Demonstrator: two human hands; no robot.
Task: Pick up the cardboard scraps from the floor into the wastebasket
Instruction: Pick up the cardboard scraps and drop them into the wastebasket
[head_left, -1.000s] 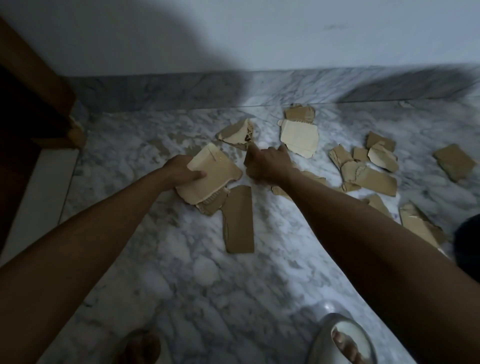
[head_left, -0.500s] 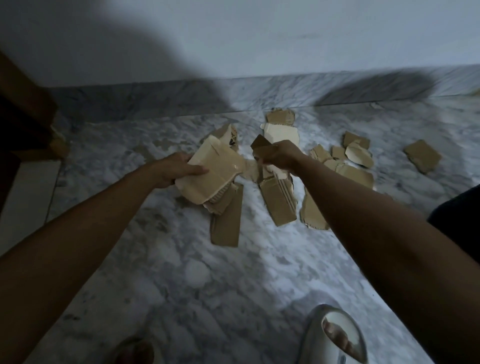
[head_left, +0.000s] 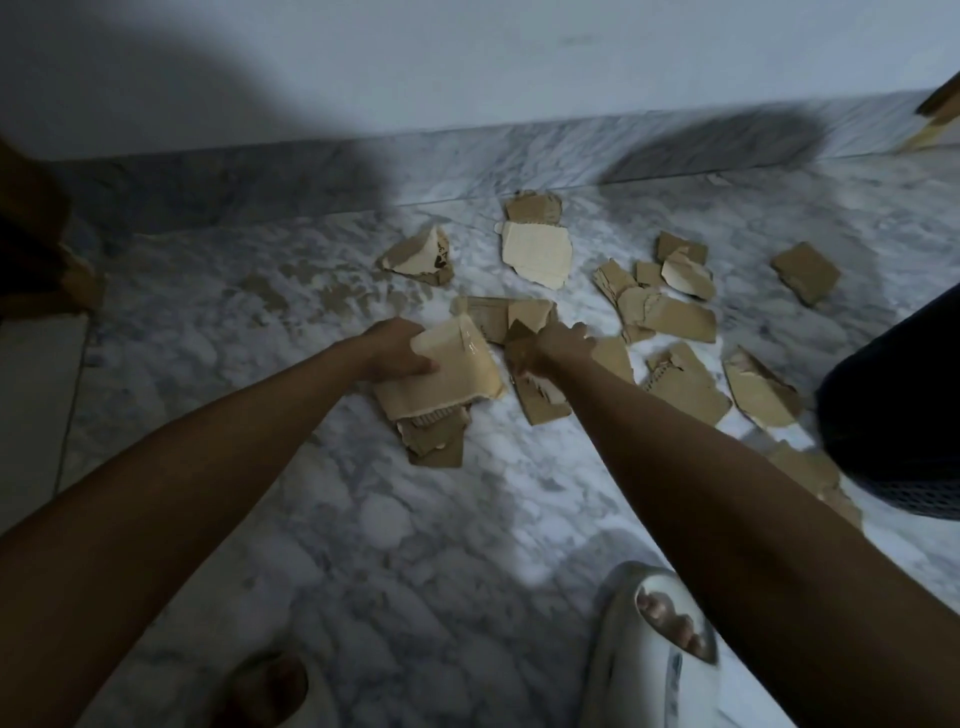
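The left hand (head_left: 395, 349) grips a stack of cardboard scraps (head_left: 441, 387), thumb curled over the pale top sheet, the stack's long axis running away from the grip down toward the person. Just to the right of that stack, nearly touching it, the right hand (head_left: 553, 345) pinches a few brown scraps (head_left: 535, 387) that hang below its fingers. The loose scraps (head_left: 675, 312) on the marble floor (head_left: 363, 519) lie beyond and to the right of the right hand, so that hand is the nearer one for the next pick; the closest pieces sit just beside its knuckles. The dark mesh wastebasket (head_left: 904, 415) stands well to the right of both grips, at the frame edge, past the scattered scraps; I judge the carry to it will sweep rightward across them. Compared with half a second ago, the right hand has dropped closer to the floor and moved next to the left-hand stack, and the long brown strip that lay under the left hand is now mostly hidden beneath the stack.
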